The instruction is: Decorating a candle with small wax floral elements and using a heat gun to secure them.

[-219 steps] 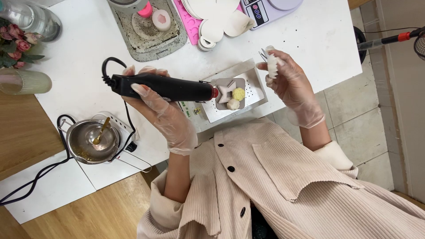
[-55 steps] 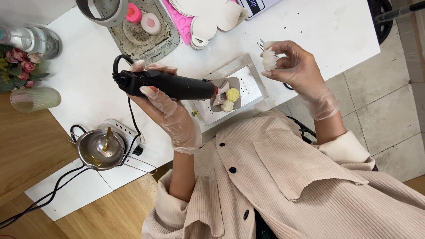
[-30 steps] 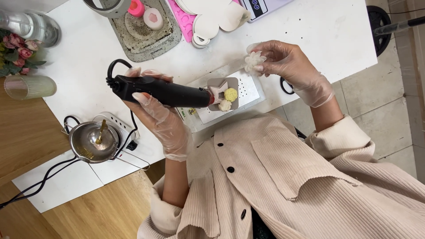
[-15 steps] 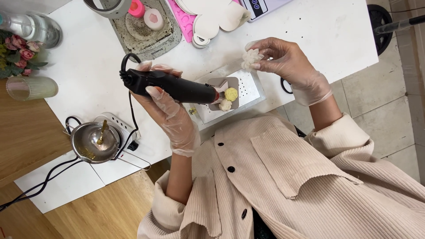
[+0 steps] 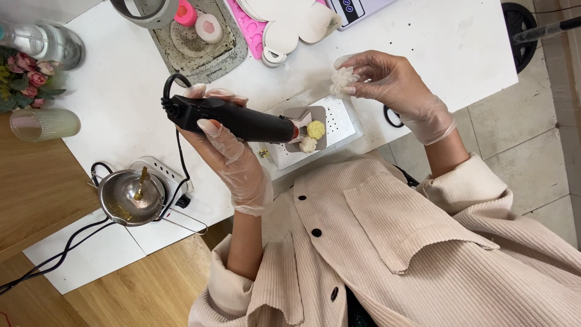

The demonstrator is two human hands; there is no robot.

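Note:
My left hand (image 5: 225, 158), in a clear glove, grips a black corded hand tool (image 5: 237, 120) held level, with its tip pointing right at a small grey dish (image 5: 301, 114). A yellow flower-shaped piece (image 5: 315, 129) and a white one (image 5: 308, 144) lie in that dish, which rests on a white perforated board (image 5: 341, 120). My gloved right hand (image 5: 392, 84) pinches a small white flower-shaped piece (image 5: 342, 81) above the board's far edge, apart from the tool tip.
A metal melting pot (image 5: 129, 197) sits on a white power strip at the near left, its cords trailing left. A ribbed glass (image 5: 45, 124) and flowers (image 5: 25, 76) stand far left. A grey tray (image 5: 195, 54), pink mould (image 5: 256, 23) and white cutouts (image 5: 298, 27) lie beyond. Scissors (image 5: 392, 115) lie under my right wrist.
My right hand has carried the white flower piece left and closer to the board. My left hand has kept its grip on the tool, shifting only slightly.

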